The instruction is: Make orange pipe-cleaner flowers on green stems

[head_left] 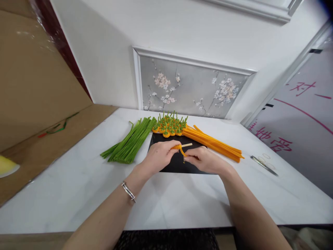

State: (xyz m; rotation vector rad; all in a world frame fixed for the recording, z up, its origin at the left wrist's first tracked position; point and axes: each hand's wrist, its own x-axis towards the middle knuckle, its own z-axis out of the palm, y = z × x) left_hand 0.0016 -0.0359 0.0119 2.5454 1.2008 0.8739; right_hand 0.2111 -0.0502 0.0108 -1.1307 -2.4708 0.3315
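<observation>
Over a black mat (177, 166), my left hand (160, 155) is closed around a thin pale stick (187, 144) with orange pipe cleaner coiled on it. The loose part of that orange pipe cleaner (182, 151) curves down to my right hand (204, 159), which pinches its end. Behind the mat stands a cluster of small orange pieces with green stems (170, 125). Green pipe cleaners (132, 142) lie in a bundle to the left, and orange pipe cleaners (214, 140) lie in a bundle to the right.
Metal tweezers (264, 165) and clear rings (265, 156) rest on the white table (260, 194) at the right. A framed floral panel (192, 85) is behind it. Brown cardboard (52, 135) and a yellow object (7, 166) are at the left.
</observation>
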